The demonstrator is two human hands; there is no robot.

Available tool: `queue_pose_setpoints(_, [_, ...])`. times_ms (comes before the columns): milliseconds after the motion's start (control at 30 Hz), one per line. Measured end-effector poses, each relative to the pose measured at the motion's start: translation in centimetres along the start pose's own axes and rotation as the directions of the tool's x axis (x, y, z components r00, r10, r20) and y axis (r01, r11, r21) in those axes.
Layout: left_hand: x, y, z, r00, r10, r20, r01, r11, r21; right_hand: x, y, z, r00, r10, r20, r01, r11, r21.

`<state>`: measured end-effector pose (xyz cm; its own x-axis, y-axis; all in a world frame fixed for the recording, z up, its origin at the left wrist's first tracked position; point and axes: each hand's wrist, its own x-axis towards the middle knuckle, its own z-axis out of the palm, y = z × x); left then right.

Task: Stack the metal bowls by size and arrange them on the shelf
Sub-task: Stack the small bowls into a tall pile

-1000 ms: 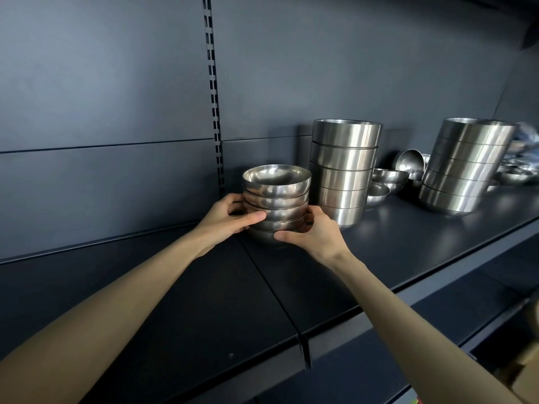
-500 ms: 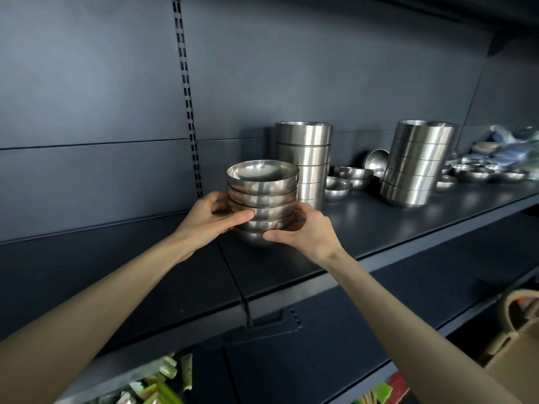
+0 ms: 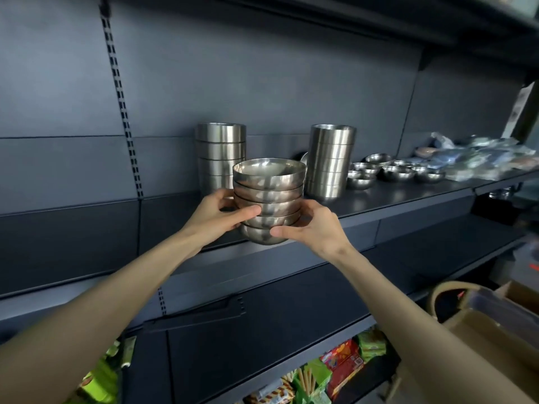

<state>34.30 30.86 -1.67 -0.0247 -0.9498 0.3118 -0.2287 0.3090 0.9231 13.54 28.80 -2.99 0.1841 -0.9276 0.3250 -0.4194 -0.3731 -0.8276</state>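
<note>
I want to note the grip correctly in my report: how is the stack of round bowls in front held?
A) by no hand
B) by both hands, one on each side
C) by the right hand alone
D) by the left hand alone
B: the left hand grips the stack of round bowls on its left side and the right hand grips it on its right side, each thumb lying across the front.

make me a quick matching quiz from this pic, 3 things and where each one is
Things:
1 round bowl stack
2 loose small bowls
3 snack packs

Places:
a spread on the shelf, far right
b at the bottom of the view
c held between left hand and right hand

Pairs: 1-c, 2-a, 3-b
</note>
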Motion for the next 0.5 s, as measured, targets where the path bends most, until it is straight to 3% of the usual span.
queue_pose_setpoints(500, [14.1,1.4,21.0,0.989,0.069,0.131,-0.06,0.996,-0.07,5.8,11.5,-19.9,0.987,0.012,-0.16,-0.023,0.997,-0.07])
